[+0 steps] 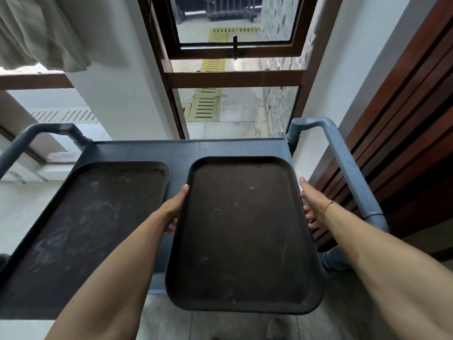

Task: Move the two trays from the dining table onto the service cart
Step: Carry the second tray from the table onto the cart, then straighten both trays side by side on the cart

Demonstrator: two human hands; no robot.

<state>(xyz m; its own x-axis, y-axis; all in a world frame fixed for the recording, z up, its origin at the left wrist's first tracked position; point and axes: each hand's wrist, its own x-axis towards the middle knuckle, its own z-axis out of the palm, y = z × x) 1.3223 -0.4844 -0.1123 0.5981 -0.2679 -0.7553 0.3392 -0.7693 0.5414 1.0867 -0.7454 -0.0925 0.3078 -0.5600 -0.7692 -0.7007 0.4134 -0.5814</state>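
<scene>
The second tray (241, 231) is held over the right half of the service cart (186, 149), left hand (175, 204) and right hand (315, 207) each clamped on a long edge, fingers curled beneath the rim. The first tray (83, 231) already lies on the cart at the left of the frame.

The near end of the held tray juts past the cart's front edge; I judge that letting go here could tip it toward the floor. It should slide toward the top of the frame, where bare shelf remains. Room is tight sideways: the blue push handle (350, 173) stands just beside the right knuckles, and the first tray sits near the left hand.
</scene>
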